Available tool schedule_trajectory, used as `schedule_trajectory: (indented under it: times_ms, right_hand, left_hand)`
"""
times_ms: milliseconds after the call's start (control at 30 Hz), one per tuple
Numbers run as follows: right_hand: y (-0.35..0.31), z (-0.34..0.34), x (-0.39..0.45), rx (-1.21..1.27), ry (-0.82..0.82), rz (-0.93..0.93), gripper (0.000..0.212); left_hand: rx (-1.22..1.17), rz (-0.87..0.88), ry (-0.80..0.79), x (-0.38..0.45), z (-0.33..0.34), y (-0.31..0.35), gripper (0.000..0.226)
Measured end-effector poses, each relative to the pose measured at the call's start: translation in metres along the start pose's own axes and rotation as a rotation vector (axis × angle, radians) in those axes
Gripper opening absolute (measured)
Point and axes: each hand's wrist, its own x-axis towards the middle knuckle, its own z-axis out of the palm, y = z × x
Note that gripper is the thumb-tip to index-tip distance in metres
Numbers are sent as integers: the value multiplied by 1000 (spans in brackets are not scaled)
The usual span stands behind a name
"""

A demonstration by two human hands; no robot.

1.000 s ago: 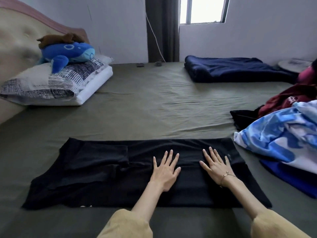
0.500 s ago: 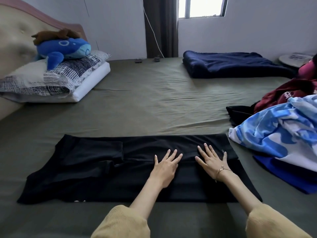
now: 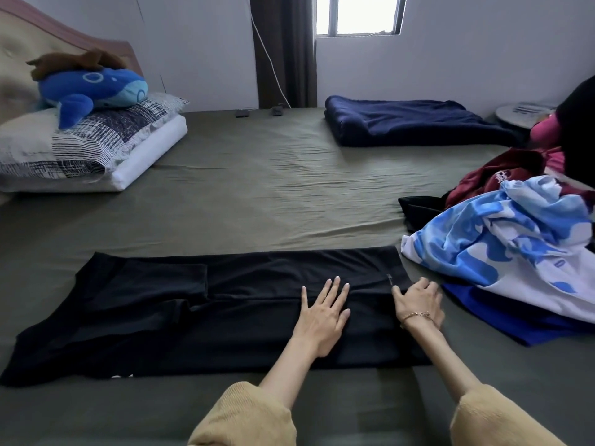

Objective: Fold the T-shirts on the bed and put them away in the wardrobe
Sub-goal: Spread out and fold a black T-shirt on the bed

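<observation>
While the black T-shirt (image 3: 199,310) lies flat across the near part of the bed (image 3: 257,194), folded lengthwise into a long band with its sleeves tucked in, I've got both hands on its right end. The left hand (image 3: 323,312) is palm down, fingers straight and a little spread, pressing the cloth. The right hand (image 3: 418,300) sits at the shirt's right edge, fingers bent over the hem there; it's blurred, so I can't tell whether it has pinched the fabric or only rests on it. A thin bracelet (image 3: 415,315) circles that wrist, and mustard sleeves (image 3: 244,420) cover both forearms. Just right of the shirt, a heap of unfolded clothes: a blue-and-white patterned shirt (image 3: 502,239) on top, a solid blue one (image 3: 515,320) under it, a maroon garment (image 3: 495,175) and something black (image 3: 421,210) behind. Farther back on the right lies a folded navy blanket (image 3: 409,123). At the head of the bed, far left, a patterned pillow (image 3: 90,140) sits on a white one (image 3: 151,149), with a blue whale plush (image 3: 93,88) on top and a brown plush (image 3: 74,61) above that. No wardrobe in my view.
</observation>
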Motion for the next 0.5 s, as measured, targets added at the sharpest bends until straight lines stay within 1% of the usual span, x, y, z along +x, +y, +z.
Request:
schedule_trajectory:
  times_ms: [67, 100, 167, 200, 267, 333, 367, 433, 467, 500]
  right_hand:
    - [1, -3, 5, 62, -45, 79, 55]
    - [0, -6, 7, 86, -65, 116, 55]
    - [-1, -6, 17, 199, -154, 184, 55]
    - [-4, -5, 20, 288, -217, 197, 55]
    - [-10, 5, 31, 522, -335, 211, 63]
    - [-19, 17, 38, 721, -373, 210, 79]
    - [-27, 21, 36, 798, -389, 211, 76]
    - [-51, 17, 19, 900, -440, 169, 42]
    - [-61, 18, 12, 916, -464, 131, 34]
    - [-74, 21, 6, 911, -478, 99, 33]
  left_hand:
    - [-16, 5, -3, 3, 0, 9, 98]
    - [-22, 3, -11, 4, -2, 12, 90]
    - [-33, -1, -35, 4, -5, 12, 61]
    - [-55, 3, -18, 3, -6, 10, 54]
    - [-137, 7, 57, -1, -10, -1, 58]
    - [-231, -5, 180, -5, -17, -15, 59]
    - [-266, -19, 251, -8, -22, -23, 57]
    - [-351, -84, 338, -15, -34, -42, 47]
    - [-420, -127, 344, -19, -39, -51, 41]
    - [-491, -166, 341, -22, -44, -61, 36]
